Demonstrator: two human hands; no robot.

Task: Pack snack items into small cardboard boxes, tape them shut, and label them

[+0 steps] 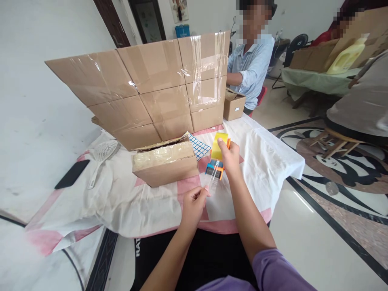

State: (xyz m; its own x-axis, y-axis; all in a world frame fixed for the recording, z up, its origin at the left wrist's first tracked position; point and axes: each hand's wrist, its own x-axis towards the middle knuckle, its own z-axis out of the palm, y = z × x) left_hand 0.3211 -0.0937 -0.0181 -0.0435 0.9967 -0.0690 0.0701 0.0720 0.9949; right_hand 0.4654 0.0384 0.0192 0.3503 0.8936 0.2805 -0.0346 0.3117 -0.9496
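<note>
The right hand (229,155) is gripping a yellow-and-orange tape dispenser (218,155) above the tabletop's near edge, just right of a small cardboard box (165,163). The left hand (194,204) is pinching the clear tape strip (213,182) between fingertips, stretched from the dispenser.

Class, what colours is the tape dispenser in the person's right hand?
The tape dispenser is yellow, orange and blue; head view.

White walls (39,81), glossy pale floor (318,246) with dark patterned inlay, dark door frame (110,22), green-draped side table (315,81), wooden stool (332,141)
</note>
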